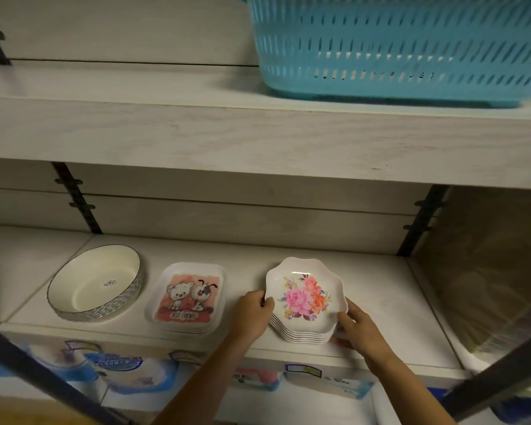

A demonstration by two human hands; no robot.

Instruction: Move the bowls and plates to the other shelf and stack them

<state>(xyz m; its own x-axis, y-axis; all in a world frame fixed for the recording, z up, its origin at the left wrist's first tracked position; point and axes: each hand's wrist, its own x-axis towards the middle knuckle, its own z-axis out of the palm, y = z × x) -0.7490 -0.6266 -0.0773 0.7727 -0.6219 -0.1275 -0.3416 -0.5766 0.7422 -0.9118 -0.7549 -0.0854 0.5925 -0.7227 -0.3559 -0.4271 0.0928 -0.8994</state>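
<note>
A stack of several scalloped flower plates [305, 297] stands on the lower shelf [380, 317], right of centre. My left hand [252, 311] grips the stack's left rim with the thumb on the top plate. My right hand [357, 328] holds the stack's right side low down, fingers curled around the edge. To the left sits a stack of rectangular plates with a cat and dog picture [187, 297]. Further left a round white bowl with a patterned wall [95, 282] rests on the same shelf.
The upper shelf [196, 130] overhangs close above; a turquoise slotted basket [405, 47] sits on its right part. Dark metal uprights [74, 194] run along the back wall. Packaged goods [120, 372] hang below the lower shelf's front edge. A brown side panel [488, 271] closes the right.
</note>
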